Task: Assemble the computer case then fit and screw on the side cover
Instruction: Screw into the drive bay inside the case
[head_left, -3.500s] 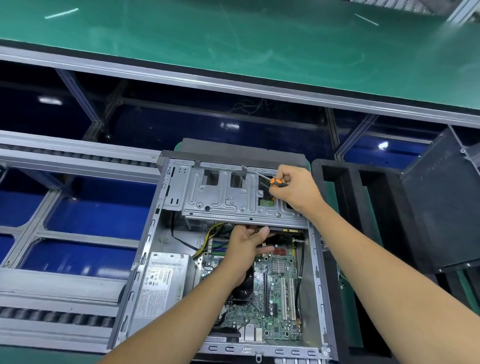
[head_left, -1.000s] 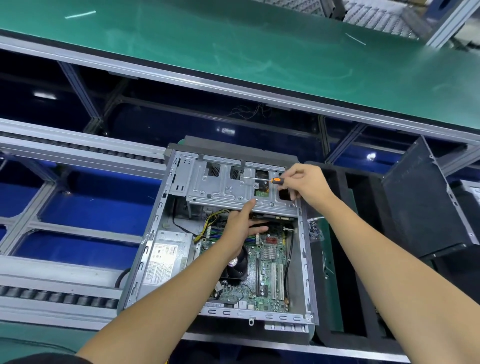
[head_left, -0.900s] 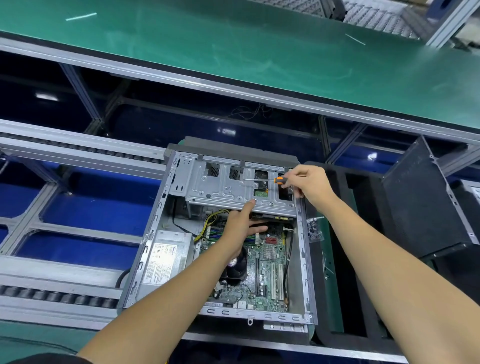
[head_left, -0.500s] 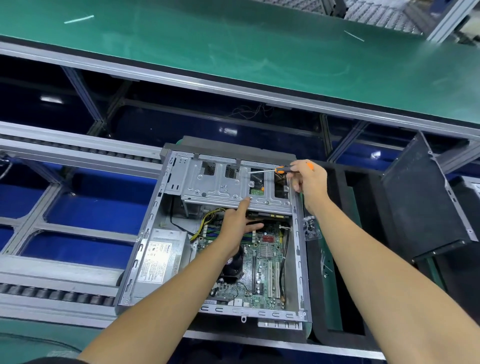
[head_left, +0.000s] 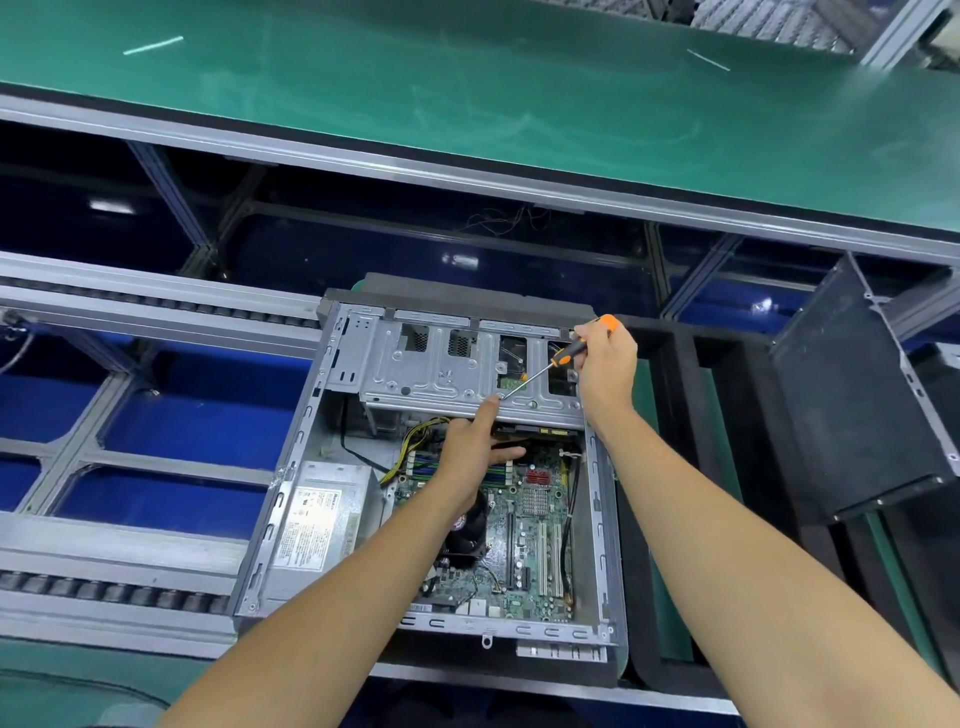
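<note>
Screwdriver, level a moment ago, now slants down in the right hand's curled fingers onto the drive cage, left hand steadying with a straight finger—likely screw-fastening begins.

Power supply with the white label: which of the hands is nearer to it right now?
Left. The left hand is over the motherboard, just right of the power supply. The right hand grips the screwdriver at the case's far right corner.

Drive cage over motherboard
</note>
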